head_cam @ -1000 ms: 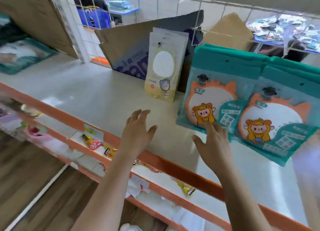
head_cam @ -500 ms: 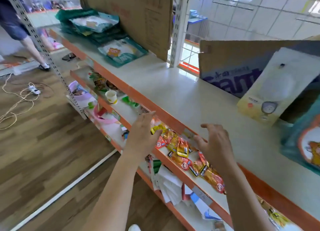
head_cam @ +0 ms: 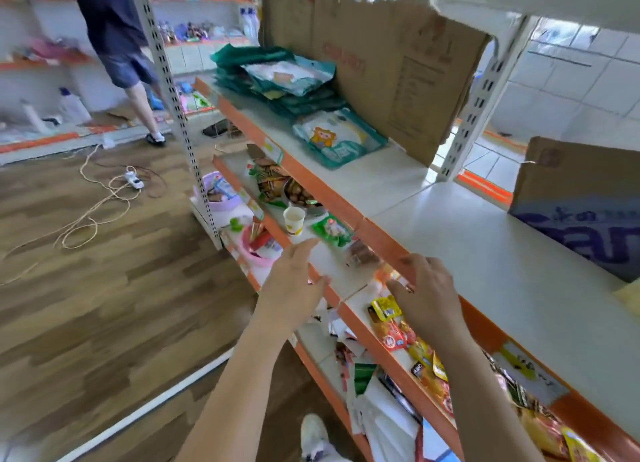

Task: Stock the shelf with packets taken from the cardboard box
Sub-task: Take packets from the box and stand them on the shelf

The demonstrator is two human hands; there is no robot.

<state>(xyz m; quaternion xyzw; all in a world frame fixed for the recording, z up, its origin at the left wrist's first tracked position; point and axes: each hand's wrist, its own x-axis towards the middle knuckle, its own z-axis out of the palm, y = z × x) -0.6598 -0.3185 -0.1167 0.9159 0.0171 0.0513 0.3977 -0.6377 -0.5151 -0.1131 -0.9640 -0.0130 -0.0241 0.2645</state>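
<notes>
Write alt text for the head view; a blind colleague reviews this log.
Both empty hands, left and right, hover open at the orange shelf edge. Teal packets lie on the top shelf beside a cardboard sheet.

Matt brown cardboard (head_cam: 408,77) leans behind glossy plastic packets (head_cam: 337,138) on the smooth white shelf (head_cam: 502,271); wood-grain floor (head_cam: 86,288).

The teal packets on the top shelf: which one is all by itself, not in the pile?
The packet with the cartoon animal, lying flat alone, nearer the hands. The others sit heaped in a pile further along the shelf.
</notes>
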